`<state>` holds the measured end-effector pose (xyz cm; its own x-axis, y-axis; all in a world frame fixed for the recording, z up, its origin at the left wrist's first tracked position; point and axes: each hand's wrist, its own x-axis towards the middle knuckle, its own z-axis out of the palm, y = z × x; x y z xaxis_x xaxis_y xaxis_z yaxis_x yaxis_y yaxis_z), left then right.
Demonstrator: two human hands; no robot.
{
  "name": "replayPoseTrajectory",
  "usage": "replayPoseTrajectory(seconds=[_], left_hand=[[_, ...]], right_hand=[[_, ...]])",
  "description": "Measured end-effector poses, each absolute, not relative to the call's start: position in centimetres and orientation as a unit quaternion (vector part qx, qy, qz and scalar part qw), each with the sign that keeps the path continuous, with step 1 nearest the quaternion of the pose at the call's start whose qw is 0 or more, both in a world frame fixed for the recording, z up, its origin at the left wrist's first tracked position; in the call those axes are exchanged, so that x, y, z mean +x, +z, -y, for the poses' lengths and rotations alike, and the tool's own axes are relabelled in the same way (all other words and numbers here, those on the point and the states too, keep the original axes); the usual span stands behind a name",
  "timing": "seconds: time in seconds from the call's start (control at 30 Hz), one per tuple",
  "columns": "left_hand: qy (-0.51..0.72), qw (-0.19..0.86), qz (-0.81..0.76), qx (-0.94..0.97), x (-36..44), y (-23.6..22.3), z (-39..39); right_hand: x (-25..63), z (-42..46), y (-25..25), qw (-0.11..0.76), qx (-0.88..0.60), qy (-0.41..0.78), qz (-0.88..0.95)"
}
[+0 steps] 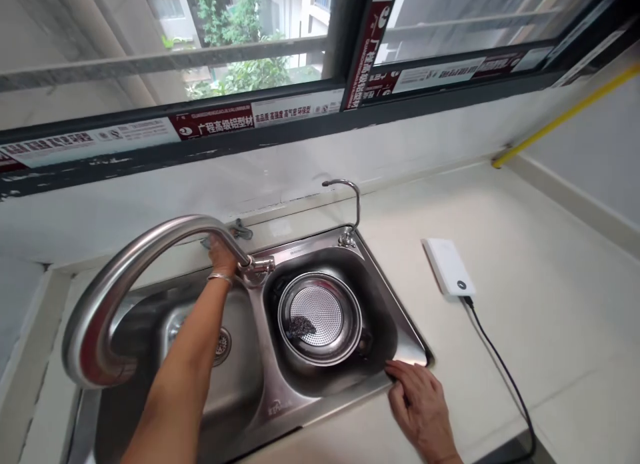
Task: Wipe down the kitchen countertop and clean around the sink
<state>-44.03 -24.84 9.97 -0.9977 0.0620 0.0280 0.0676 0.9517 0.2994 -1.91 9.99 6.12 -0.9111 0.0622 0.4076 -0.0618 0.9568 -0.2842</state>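
Observation:
My left hand (221, 256) reaches behind the curved metal faucet (165, 234), by a small grey, crumpled-looking item (243, 232) on the back ledge. The faucet neck hides its fingers, so whether they hold that item is unclear. My right hand (419, 401) rests on the front right corner of the double sink (283, 397), holding nothing, its fingers loosely bent and the index finger over the rim. In the right basin sits a round metal pan (327, 311) with a dimpled bottom. A dark scouring pad (301, 326) lies inside it.
A thin curved spout (356, 197) rises at the sink's back right corner. On the counter (540, 284) to the right lies a white power bank (449, 267) with a black cable (500, 364). A drain (223, 345) shows in the left basin. A window runs along the back.

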Motion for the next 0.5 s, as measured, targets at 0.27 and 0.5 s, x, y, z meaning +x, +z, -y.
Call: replayPoseTrajectory(seconds=[0.27,0.5], left_hand=[[-0.149,0.016,0.983,-0.111,-45.1,10.6,23.7],[-0.056,-0.011,0.997,-0.059,-43.9,12.5,27.6]], right_hand=[[-2.1,-9.7,6.0,0.209,-0.017,0.168,0.963],[-1.8,-10.1,5.8,0.212,-0.009,0.162,0.964]])
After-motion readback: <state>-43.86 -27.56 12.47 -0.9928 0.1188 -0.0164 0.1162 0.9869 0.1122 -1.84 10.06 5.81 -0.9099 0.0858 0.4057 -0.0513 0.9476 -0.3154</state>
